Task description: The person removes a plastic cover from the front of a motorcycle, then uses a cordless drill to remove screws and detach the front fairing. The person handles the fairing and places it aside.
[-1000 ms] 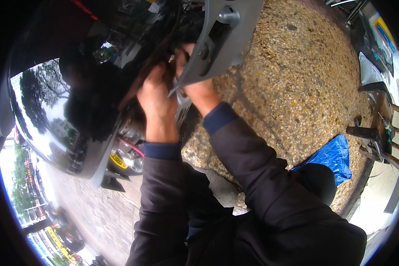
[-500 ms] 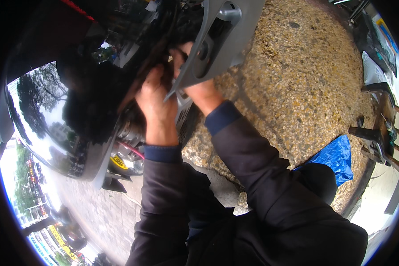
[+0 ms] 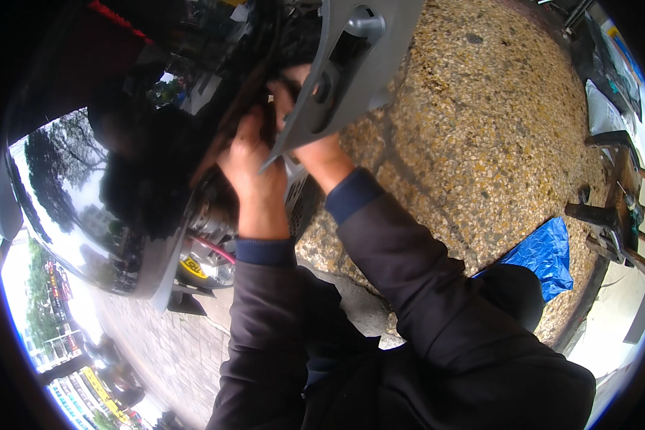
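My left hand (image 3: 254, 168) reaches into a dark gap in a glossy black vehicle body (image 3: 132, 186), its fingers bent and closed. Whatever it grips is hidden in shadow. Just to the right, my right hand (image 3: 321, 154) goes behind a loose-looking grey plastic panel (image 3: 380, 64) with a long recess in it. Its curled fingers show past the panel's left edge, slightly blurred, close to those of my left hand. What they hold cannot be made out. Below the gap are metal parts and a red cable (image 3: 213, 248).
Speckled pebble flooring (image 3: 480, 136) spreads to the right. A blue plastic bag (image 3: 541, 254) lies on it by my knee. A dark wooden stool (image 3: 613, 208) stands at the right edge, with a white sack (image 3: 600, 107) behind. Grey paving (image 3: 150, 351) lies at lower left.
The grey panel and my right hand have shifted slightly left. My left hand stays in the gap with little change.
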`<action>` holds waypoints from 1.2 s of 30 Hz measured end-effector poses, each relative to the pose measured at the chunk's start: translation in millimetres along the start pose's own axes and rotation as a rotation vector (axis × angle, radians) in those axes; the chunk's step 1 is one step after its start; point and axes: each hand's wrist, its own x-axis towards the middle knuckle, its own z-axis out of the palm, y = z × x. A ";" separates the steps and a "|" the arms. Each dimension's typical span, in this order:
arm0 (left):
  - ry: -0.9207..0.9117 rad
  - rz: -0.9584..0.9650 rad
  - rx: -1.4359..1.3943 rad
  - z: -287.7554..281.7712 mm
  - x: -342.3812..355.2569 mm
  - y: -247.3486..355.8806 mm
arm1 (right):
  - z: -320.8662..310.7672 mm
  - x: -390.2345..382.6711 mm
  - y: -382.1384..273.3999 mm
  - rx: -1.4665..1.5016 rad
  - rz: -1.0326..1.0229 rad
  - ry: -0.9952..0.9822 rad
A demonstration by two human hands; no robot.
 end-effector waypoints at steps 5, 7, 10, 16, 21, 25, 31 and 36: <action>-0.020 0.033 0.087 -2.0 0.8 -1.5 | -0.2 -3.9 6.0 -0.045 -0.033 -0.039; -0.027 0.030 0.115 -1.6 1.3 -0.8 | -0.1 -5.5 6.3 0.032 0.053 -0.044; -0.037 0.031 0.095 -1.1 1.8 -0.7 | -0.7 -7.5 6.2 0.005 0.047 -0.049; 0.048 0.035 0.105 -0.3 0.7 -3.3 | -2.9 -11.7 5.0 0.111 0.112 -0.091; 0.061 0.041 0.136 3.2 -2.2 -0.9 | -4.9 -14.0 4.3 0.253 0.226 -0.085; 0.049 0.069 0.230 4.7 -8.4 2.2 | -8.4 -17.9 2.7 0.014 0.114 -0.101; 0.032 -0.034 0.240 -2.0 -25.4 5.5 | -15.1 -28.9 -15.8 0.032 0.328 -0.240; 0.058 -0.048 0.199 -12.4 -27.8 6.1 | -26.9 -27.6 -30.3 0.429 0.776 -0.278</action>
